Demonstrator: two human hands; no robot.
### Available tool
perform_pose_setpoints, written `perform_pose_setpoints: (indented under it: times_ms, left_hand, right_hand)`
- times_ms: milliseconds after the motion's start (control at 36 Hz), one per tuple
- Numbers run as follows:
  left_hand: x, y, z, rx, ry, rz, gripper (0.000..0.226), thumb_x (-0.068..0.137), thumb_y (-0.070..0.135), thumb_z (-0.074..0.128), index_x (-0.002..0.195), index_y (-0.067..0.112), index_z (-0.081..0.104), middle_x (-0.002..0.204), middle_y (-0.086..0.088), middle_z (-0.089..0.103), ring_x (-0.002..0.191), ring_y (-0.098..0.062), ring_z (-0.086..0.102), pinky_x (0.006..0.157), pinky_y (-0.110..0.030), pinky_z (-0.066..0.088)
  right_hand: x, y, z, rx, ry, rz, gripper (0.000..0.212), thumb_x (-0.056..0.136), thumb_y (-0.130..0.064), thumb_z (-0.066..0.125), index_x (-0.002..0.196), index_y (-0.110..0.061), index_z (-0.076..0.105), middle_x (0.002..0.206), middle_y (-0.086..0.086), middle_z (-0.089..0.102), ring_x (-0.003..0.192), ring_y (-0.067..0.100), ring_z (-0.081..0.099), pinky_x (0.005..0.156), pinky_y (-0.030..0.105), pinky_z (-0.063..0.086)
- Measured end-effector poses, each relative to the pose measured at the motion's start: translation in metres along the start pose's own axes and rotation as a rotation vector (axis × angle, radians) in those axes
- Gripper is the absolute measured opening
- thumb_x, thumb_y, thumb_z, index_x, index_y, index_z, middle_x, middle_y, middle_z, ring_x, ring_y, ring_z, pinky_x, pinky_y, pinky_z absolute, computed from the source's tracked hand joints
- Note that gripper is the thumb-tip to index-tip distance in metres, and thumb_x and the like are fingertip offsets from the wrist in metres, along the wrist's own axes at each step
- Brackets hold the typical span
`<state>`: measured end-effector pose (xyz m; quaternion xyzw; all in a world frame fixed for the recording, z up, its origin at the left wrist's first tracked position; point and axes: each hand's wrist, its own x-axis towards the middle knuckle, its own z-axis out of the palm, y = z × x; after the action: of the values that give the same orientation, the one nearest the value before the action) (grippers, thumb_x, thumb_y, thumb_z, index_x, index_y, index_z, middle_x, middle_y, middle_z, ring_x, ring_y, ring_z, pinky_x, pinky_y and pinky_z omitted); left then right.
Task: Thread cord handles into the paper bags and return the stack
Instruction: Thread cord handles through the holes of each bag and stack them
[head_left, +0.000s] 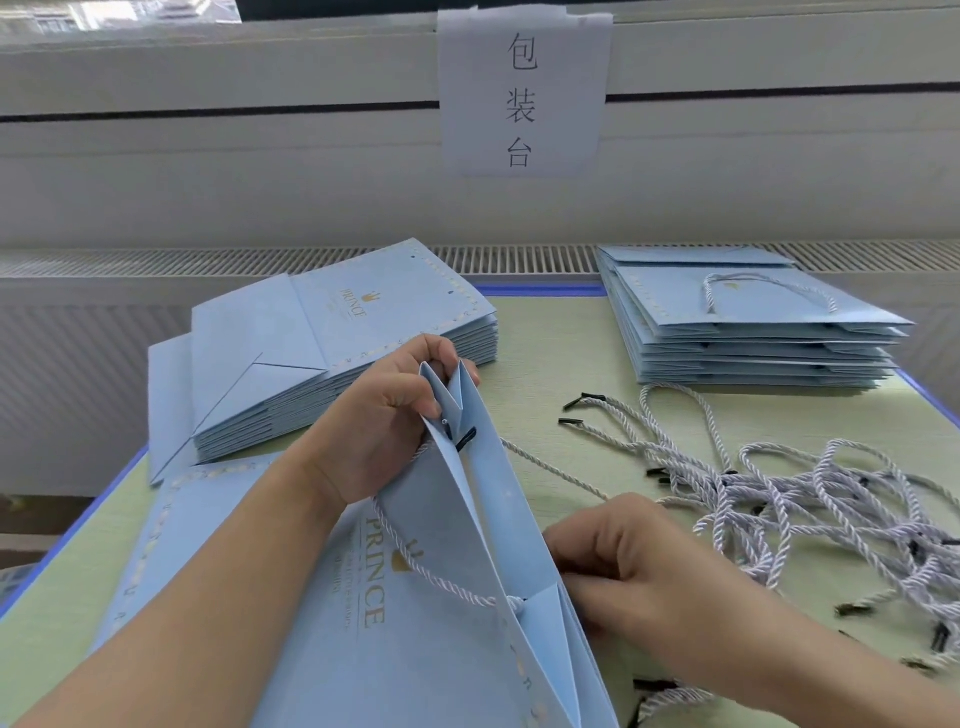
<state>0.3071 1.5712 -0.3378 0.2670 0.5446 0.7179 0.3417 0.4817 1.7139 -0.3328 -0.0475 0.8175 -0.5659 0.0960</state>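
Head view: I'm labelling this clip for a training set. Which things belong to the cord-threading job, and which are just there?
In the job:
- left hand gripping the open bag
- right hand at the bag's edge
- unthreaded stack
- finished stack
- loose cords

Just there:
- paper sign on the wall
- vent grille
- green table

A single head-worn camera looks forward and down from the near edge of the surface (545, 364), close above it, facing the far wall with its paper sign (522, 93). Its wide angle bends straight edges.
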Motion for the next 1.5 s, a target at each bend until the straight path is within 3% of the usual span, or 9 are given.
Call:
perform_pose_setpoints:
  times_ms: [222, 472, 694, 833, 972, 1194, 1278, 1333, 1500]
  left_hand:
    - [-0.001, 0.003, 0.001, -0.003, 0.014, 0.002, 0.042, 0.045, -0.002, 0.047, 0.084, 0.012, 0.045, 0.081, -0.002, 0.059, 0.061, -0.016, 0.053, 0.062, -0.032, 0.042]
    - [-0.002, 0.001, 0.005, 0.074, 0.015, 0.007, 0.038, 0.054, -0.004, 0.04, 0.088, 0.012, 0.044, 0.088, -0.002, 0.058, 0.065, -0.015, 0.053, 0.063, -0.032, 0.04]
    - [-0.007, 0.003, 0.033, 0.865, 0.197, 0.39, 0.027, 0.072, 0.01, 0.051, 0.08, 0.035, 0.058, 0.107, 0.018, 0.055, 0.114, -0.005, 0.046, 0.095, -0.011, 0.03]
    - [-0.021, 0.004, 0.053, 1.087, 0.079, 0.519, 0.029, 0.079, 0.026, 0.044, 0.077, 0.033, 0.072, 0.122, 0.023, 0.055, 0.129, -0.007, 0.035, 0.107, -0.027, 0.025]
    - [-0.027, 0.004, 0.05, 0.805, -0.068, 0.316, 0.036, 0.065, 0.002, 0.043, 0.054, 0.027, 0.066, 0.124, 0.024, 0.06, 0.135, -0.002, 0.034, 0.106, -0.016, 0.026]
    - [-0.02, 0.003, 0.037, 0.571, -0.071, 0.145, 0.036, 0.056, 0.002, 0.042, 0.05, 0.028, 0.065, 0.116, 0.012, 0.067, 0.117, -0.006, 0.056, 0.082, -0.037, 0.043]
    - [-0.018, 0.002, 0.035, 0.566, -0.064, 0.132, 0.036, 0.057, 0.001, 0.042, 0.051, 0.028, 0.066, 0.116, 0.011, 0.067, 0.114, -0.012, 0.057, 0.084, -0.041, 0.041]
    - [-0.017, 0.002, 0.035, 0.583, -0.073, 0.127, 0.037, 0.057, 0.001, 0.041, 0.052, 0.027, 0.067, 0.113, 0.009, 0.068, 0.106, -0.016, 0.06, 0.078, -0.039, 0.04]
    - [-0.014, -0.002, 0.032, 0.629, -0.053, 0.142, 0.036, 0.057, 0.002, 0.042, 0.05, 0.029, 0.065, 0.096, 0.01, 0.07, 0.101, -0.005, 0.059, 0.076, -0.017, 0.043]
  right_hand:
    - [-0.004, 0.001, -0.008, -0.015, -0.066, 0.066, 0.019, 0.091, -0.016, 0.058, 0.087, -0.003, 0.071, 0.087, 0.021, 0.07, 0.069, 0.014, 0.053, 0.061, 0.032, 0.039]
    - [-0.005, 0.006, -0.006, 0.02, -0.091, 0.125, 0.037, 0.085, -0.032, 0.057, 0.086, 0.004, 0.065, 0.073, 0.025, 0.059, 0.064, 0.017, 0.04, 0.055, 0.029, 0.029]
    - [-0.003, 0.004, -0.005, 0.07, -0.119, 0.095, 0.03, 0.09, -0.033, 0.058, 0.095, -0.006, 0.071, 0.102, 0.028, 0.066, 0.079, 0.015, 0.053, 0.07, 0.032, 0.04]
    - [-0.004, 0.0, -0.01, 0.127, -0.15, 0.133, 0.022, 0.091, -0.021, 0.058, 0.09, -0.003, 0.071, 0.094, 0.016, 0.073, 0.078, 0.015, 0.059, 0.068, 0.032, 0.043]
    - [-0.005, -0.002, -0.012, 0.163, -0.19, 0.146, 0.028, 0.096, -0.004, 0.054, 0.072, -0.012, 0.065, 0.062, -0.015, 0.057, 0.049, -0.006, 0.043, 0.047, 0.007, 0.031]
    - [-0.001, 0.001, -0.001, 0.362, -0.23, 0.278, 0.02, 0.09, -0.021, 0.055, 0.091, -0.011, 0.073, 0.1, 0.021, 0.069, 0.083, 0.023, 0.051, 0.069, 0.028, 0.041]
    - [0.001, 0.005, 0.001, 0.352, -0.241, 0.333, 0.028, 0.079, -0.045, 0.057, 0.08, -0.021, 0.072, 0.071, -0.001, 0.071, 0.058, 0.011, 0.055, 0.057, 0.017, 0.041]
    - [-0.002, 0.0, -0.002, 0.399, -0.223, 0.256, 0.023, 0.077, -0.043, 0.055, 0.079, -0.022, 0.066, 0.056, -0.013, 0.061, 0.047, 0.002, 0.046, 0.048, 0.012, 0.033]
    - [-0.006, 0.006, 0.001, 0.437, -0.112, 0.194, 0.036, 0.07, -0.014, 0.053, 0.103, -0.001, 0.06, 0.079, 0.009, 0.063, 0.059, 0.014, 0.055, 0.054, 0.02, 0.042]
